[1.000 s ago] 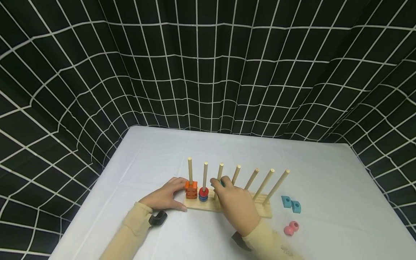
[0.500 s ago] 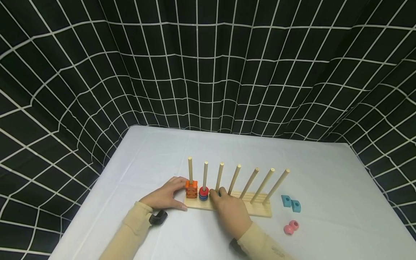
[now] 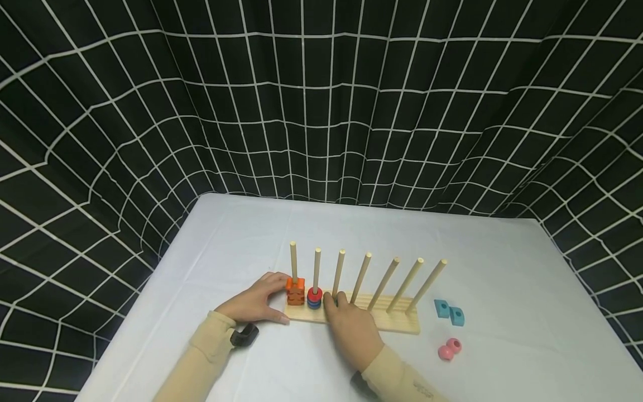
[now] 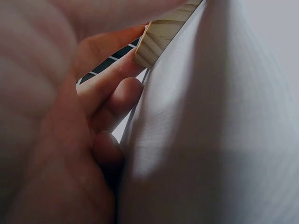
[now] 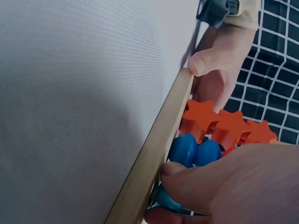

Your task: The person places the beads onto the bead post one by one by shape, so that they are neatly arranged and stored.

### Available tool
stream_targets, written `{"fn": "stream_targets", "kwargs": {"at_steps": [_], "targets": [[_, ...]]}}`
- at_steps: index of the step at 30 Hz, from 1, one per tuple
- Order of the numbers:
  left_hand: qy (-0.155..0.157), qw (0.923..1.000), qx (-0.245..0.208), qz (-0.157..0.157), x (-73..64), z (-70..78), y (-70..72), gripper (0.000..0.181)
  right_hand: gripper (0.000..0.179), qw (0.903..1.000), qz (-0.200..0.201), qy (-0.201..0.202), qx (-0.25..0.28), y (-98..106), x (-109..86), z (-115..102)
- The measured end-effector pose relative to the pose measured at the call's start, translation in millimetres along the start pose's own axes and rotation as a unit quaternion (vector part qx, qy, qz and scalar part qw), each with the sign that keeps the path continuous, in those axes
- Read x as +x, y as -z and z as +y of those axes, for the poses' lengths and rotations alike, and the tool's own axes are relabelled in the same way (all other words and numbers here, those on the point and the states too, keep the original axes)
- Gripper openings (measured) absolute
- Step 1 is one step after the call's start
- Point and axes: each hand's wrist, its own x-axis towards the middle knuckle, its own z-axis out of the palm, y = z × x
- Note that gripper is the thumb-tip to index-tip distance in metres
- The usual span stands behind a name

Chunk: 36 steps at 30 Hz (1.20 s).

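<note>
A wooden peg board (image 3: pixel 402 324) with a row of upright pegs lies across the table's front middle. My left hand (image 3: pixel 256 301) grips its left end, thumb at the front corner and fingers round the side. Orange star-shaped pieces (image 5: pixel 198 116) are stacked on the leftmost peg. Blue beads (image 5: pixel 183 150) with a red bead (image 3: pixel 314 294) on top sit on the second peg. Low on the third peg, my right hand (image 3: pixel 354 329) pinches a teal block (image 5: pixel 166 199) between thumb and fingers, close over the base. Most of that block is hidden by the hand.
Two teal blocks (image 3: pixel 442 308) with holes lie on the white table (image 3: pixel 527 290), right of the board. Nearer the front are two pink beads (image 3: pixel 445 352). Bare pegs (image 3: pixel 427 286) stand to the right of my right hand. A black gridded curtain (image 3: pixel 331 100) surrounds the table.
My right hand has come down the third peg with the teal block, from partway up to the base, then shifted only slightly. The left hand has stayed at the board's end.
</note>
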Motion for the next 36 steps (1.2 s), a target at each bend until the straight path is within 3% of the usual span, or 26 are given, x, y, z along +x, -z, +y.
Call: {"fn": "stream_targets", "kwargs": {"at_steps": [12, 17, 21, 24, 27, 30, 33, 36], "targets": [[-0.008, 1.0000, -0.003, 0.000, 2.7, -1.6, -1.5, 0.078, 0.042, 1.0000, 0.002, -0.005, 0.005, 12.5, -8.6, -0.1], [-0.007, 1.0000, -0.002, -0.001, 4.3, 0.5, -1.9, 0.080, 0.037, 0.9981, -0.016, -0.019, 0.057, 51.2, -26.4, 12.9], [-0.009, 0.9999, 0.005, -0.001, 5.5, 1.1, -2.7, 0.080, 0.028, 0.9953, 0.031, -0.050, 0.077, 89.8, -44.7, 36.8], [-0.010, 0.9999, 0.007, -0.002, 5.7, 1.2, -2.8, 0.080, 0.016, 0.9898, 0.056, -0.100, 0.084, 116.6, -58.2, 58.4], [-0.009, 0.9999, 0.008, -0.003, 5.5, 0.9, -2.5, 0.079, 0.013, 0.9782, -0.004, -0.179, 0.104, 140.5, -67.3, 83.0], [-0.006, 1.0000, 0.002, -0.004, 5.0, 0.7, -1.9, 0.078, 0.021, 0.9594, -0.080, -0.246, 0.113, 150.2, -71.5, 113.6], [-0.005, 1.0000, -0.001, -0.003, 3.4, 0.6, -1.3, 0.078, 0.028, 0.9437, -0.131, -0.282, 0.112, 141.5, -71.9, 148.4], [-0.005, 1.0000, -0.001, 0.000, 1.7, 0.0, -1.8, 0.078, 0.039, 0.9187, -0.202, -0.317, 0.120, 124.0, -69.7, 178.9]]}}
